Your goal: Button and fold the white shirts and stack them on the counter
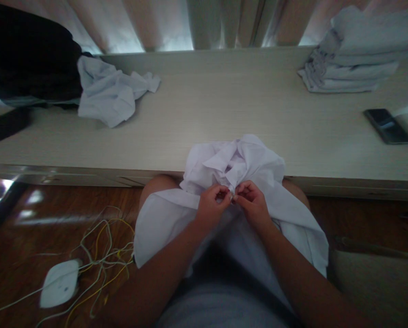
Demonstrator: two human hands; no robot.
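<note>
A white shirt (258, 159) lies over my lap, its collar end bunched up against the edge of the table. My left hand (214, 202) pinches the front of the shirt between thumb and forefinger. Close beside it, my right hand (253, 202) pinches the same spot from the other side, so the fingertips nearly meet. Something small and pale shows between the fingertips; it is too small to make out. The lower part of the shirt hangs over both thighs.
On the table (217, 105) are a crumpled white cloth (110, 91), a black heap (29, 54), a folded white stack (357, 59) and a phone (387, 126). A white box (60, 282) and tangled cables (104, 255) lie on the floor at left.
</note>
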